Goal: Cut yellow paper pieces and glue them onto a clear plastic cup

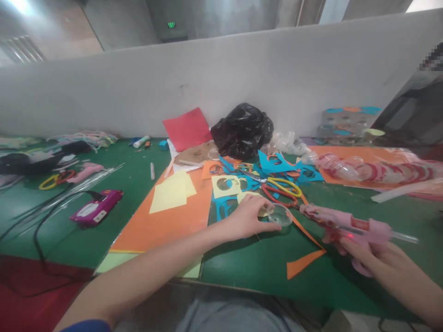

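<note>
My left hand (249, 216) rests on the green table (263, 263), thumb and fingers pinching a small clear plastic cup (279, 214) that lies on a yellow paper piece. My right hand (372, 258) grips a pink hot glue gun (346, 226), its nozzle pointing left toward the cup, a little apart from it. A clear glue stick pokes out of the gun's back end.
Scissors with red and yellow handles (282, 189) lie behind the cup among blue paper scraps (277, 168). Orange sheets (162, 221), yellow papers, a black bag (242, 129), a purple glue gun (95, 210) with a cable and a grey partition surround the work spot.
</note>
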`<action>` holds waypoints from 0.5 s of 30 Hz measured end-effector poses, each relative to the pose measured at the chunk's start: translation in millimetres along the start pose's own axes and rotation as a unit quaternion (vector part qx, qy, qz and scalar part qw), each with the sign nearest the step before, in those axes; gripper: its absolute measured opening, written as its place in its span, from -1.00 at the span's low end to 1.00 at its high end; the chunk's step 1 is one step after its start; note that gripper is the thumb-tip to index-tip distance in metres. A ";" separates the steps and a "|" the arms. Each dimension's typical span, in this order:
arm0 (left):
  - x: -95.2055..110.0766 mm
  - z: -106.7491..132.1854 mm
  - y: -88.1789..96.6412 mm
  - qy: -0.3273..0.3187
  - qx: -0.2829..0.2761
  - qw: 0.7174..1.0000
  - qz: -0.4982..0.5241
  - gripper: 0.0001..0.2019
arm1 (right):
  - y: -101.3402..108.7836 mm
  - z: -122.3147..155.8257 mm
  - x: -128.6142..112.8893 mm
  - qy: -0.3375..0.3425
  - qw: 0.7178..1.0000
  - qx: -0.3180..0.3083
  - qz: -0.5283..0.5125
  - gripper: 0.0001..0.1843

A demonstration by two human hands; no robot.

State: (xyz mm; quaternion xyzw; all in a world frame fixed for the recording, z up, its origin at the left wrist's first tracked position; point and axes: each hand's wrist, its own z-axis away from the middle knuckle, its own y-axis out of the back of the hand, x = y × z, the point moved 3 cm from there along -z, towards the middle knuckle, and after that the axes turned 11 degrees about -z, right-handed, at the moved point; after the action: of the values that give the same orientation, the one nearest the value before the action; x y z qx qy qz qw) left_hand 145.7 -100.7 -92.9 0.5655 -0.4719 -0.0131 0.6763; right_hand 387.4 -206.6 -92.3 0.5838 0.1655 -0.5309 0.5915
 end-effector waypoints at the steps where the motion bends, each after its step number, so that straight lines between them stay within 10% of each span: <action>1: 0.0 0.2 0.2 -0.003 0.002 1.000 0.002 -0.61 | -1.9 -0.9 -6.8 0.007 1.000 -0.005 0.001 -0.31; 15: -4.2 -2.1 -4.3 -0.024 0.010 1.000 -0.008 -0.60 | -10.2 -25.7 4.7 0.048 0.997 -0.066 -0.009 -0.24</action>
State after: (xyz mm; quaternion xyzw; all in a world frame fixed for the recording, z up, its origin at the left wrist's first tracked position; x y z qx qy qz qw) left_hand 146.9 -98.3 -98.6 0.5752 -0.4835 -0.0273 0.6593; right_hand 391.7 -183.9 -108.2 0.5667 0.2341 -0.4952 0.6155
